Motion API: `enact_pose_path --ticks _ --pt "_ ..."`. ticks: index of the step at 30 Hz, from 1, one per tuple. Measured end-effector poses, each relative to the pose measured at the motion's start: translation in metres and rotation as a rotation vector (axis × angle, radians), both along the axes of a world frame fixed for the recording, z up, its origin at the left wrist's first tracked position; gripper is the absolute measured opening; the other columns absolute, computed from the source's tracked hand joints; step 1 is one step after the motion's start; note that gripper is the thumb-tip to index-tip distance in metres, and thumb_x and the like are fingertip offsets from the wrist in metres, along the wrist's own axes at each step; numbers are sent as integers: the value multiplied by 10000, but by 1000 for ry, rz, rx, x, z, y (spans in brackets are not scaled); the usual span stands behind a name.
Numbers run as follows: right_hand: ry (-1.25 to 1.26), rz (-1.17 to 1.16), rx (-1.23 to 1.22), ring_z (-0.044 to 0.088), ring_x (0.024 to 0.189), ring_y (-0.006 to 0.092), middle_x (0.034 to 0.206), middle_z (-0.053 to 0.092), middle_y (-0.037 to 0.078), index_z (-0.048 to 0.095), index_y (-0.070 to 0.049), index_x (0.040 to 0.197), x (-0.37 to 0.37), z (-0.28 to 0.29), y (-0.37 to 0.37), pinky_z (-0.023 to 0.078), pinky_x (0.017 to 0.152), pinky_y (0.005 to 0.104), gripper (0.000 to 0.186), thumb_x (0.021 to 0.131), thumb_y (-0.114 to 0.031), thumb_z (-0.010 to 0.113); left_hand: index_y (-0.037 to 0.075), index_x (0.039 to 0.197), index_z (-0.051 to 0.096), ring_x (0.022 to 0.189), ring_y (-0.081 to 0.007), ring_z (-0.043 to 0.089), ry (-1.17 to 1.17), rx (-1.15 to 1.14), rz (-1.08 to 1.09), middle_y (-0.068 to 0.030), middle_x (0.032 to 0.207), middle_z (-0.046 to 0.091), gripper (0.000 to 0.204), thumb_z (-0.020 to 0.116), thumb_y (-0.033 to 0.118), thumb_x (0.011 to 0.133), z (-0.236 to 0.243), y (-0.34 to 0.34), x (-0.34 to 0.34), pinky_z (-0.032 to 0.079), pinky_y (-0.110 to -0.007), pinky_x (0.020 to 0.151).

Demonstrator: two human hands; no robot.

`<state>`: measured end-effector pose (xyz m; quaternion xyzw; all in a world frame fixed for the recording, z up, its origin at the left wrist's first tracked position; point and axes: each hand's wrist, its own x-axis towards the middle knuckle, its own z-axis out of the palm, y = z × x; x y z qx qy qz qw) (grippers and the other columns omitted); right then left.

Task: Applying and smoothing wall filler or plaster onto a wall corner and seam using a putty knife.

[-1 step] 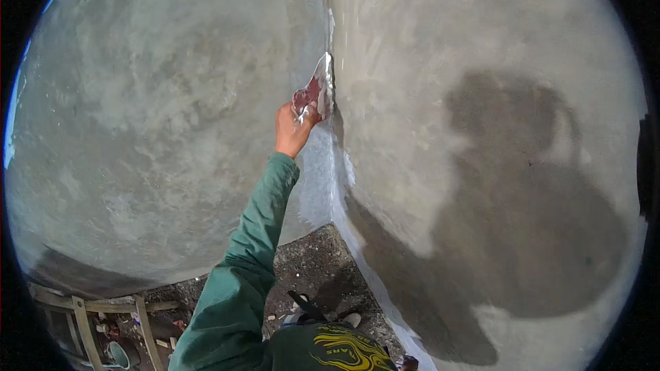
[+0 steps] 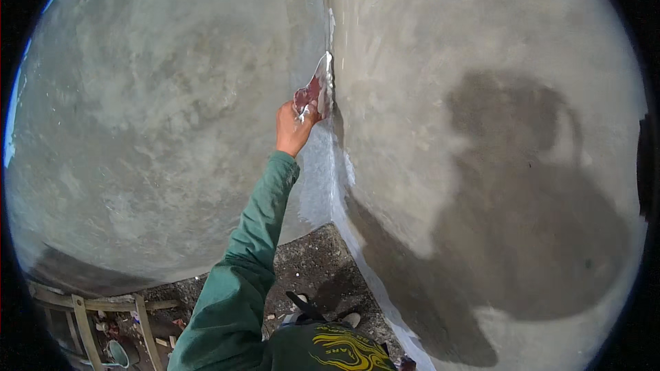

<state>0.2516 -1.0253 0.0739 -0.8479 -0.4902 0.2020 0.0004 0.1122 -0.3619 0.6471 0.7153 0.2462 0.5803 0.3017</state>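
My left hand (image 2: 294,128) is raised to the inner corner where two grey plastered walls meet. Its fingers are closed on a flat reddish scraper (image 2: 311,93) smeared with white putty (image 2: 328,69). The scraper's right edge and pointed tip lie along the corner line, against the putty. Below the hand a pale, freshly coated strip (image 2: 317,178) runs down the corner to the ground. My right hand does not show; only a small dark shape, too cut off to name, appears at the lower edge right of my body.
The left wall (image 2: 158,130) and right wall (image 2: 412,82) fill most of the view, with a large shadow (image 2: 522,220) on the right one. At lower left stand a wooden ladder-like frame (image 2: 86,330) and a bucket (image 2: 118,353). Rough dirt ground (image 2: 309,264) lies below.
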Motion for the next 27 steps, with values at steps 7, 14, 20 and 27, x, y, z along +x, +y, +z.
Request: enact_pose_path --ticks 7,14,20,27 --pt "106 -126 63 645 722 304 798 668 145 672 -91 884 -12 19 10 522 653 477 233 876 -305 582 -28 862 626 715 -351 653 84 89 114 -191 754 661 149 594 112 823 -20 20 17 494 -403 674" --pt "191 -256 100 644 723 306 814 668 145 665 -93 890 4 46 2 523 648 481 242 878 -318 578 -12 1036 622 806 -406 642 159 167 218 -225 855 663 252 565 81 808 -10 -1 23 493 -426 735" --pt "272 -345 127 644 724 308 827 667 144 659 -95 895 10 81 5 523 644 485 249 880 -329 575 5 1182 603 817 -363 662 48 267 137 -218 924 672 367 533 70 827 -14 11 30 503 -401 781" --pt "362 -441 158 643 725 310 843 667 144 651 -97 900 26 94 1 523 639 489 258 882 -342 572 7 1040 611 536 -95 534 -7 58 -12 -15 695 593 221 537 159 898 -14 1 33 458 -274 486"
